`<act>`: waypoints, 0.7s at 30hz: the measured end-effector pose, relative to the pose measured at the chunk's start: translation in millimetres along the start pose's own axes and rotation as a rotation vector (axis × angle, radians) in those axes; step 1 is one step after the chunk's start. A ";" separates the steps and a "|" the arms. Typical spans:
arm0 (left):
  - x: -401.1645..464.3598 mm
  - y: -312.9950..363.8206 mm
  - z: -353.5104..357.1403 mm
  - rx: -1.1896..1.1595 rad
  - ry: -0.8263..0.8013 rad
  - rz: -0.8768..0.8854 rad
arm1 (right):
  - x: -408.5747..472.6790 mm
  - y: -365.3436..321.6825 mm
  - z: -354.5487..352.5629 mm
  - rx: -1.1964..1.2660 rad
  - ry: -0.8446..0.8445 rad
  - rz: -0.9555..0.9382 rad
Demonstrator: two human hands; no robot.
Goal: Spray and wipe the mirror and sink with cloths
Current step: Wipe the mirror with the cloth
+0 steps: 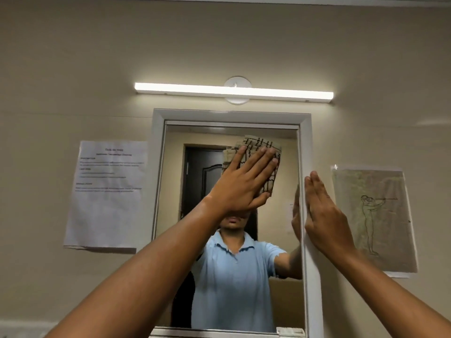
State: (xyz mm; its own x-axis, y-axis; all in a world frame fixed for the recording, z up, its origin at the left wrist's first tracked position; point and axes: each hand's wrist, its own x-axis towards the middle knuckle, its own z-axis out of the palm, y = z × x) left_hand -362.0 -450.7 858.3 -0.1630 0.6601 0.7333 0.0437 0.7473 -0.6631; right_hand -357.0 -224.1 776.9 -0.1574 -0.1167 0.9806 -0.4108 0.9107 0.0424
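A white-framed mirror hangs on the beige wall straight ahead. My left hand presses a folded beige cloth with black lines flat against the upper middle of the glass, fingers straight and spread. My right hand lies flat, fingers straight, on the right side of the mirror frame. The glass reflects a person in a light blue polo shirt and a dark door behind. No sink or spray bottle is in view.
A lit tube lamp is fixed to the wall above the mirror. A printed sheet is taped left of the frame and a drawing of a figure right of it.
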 end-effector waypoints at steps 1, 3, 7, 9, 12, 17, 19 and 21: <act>-6.7 -11.6 0.1 0.012 0.001 -0.024 | -0.2 -0.6 1.1 -0.003 -0.003 0.004; -20.3 -36.3 -1.8 0.019 -0.004 -0.085 | -0.1 -1.3 2.7 -0.010 -0.005 0.001; -47.7 -78.1 -5.9 0.034 -0.023 -0.161 | 0.0 -8.7 2.5 -0.008 0.021 0.032; -62.5 -87.0 -5.0 0.039 -0.023 -0.179 | -1.2 -13.8 3.2 0.015 0.037 0.055; -85.6 -86.3 -2.5 0.010 0.003 -0.251 | -1.8 -18.4 3.5 0.013 0.037 0.070; -120.3 -62.9 3.2 -0.024 0.039 -0.376 | -3.2 -23.8 -1.1 0.023 0.005 0.052; -127.7 -47.3 6.0 -0.043 0.052 -0.414 | -7.9 -23.9 -2.0 0.014 0.007 0.042; -128.5 -31.7 8.2 -0.053 0.050 -0.445 | -11.9 -19.1 -1.6 -0.016 -0.016 0.038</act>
State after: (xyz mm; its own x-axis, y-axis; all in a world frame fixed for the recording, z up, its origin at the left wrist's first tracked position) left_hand -350.6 -559.8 783.9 -0.1295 0.2751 0.9526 0.0308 0.9614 -0.2735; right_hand -345.8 -239.4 764.8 -0.1868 -0.0880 0.9784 -0.3897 0.9209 0.0085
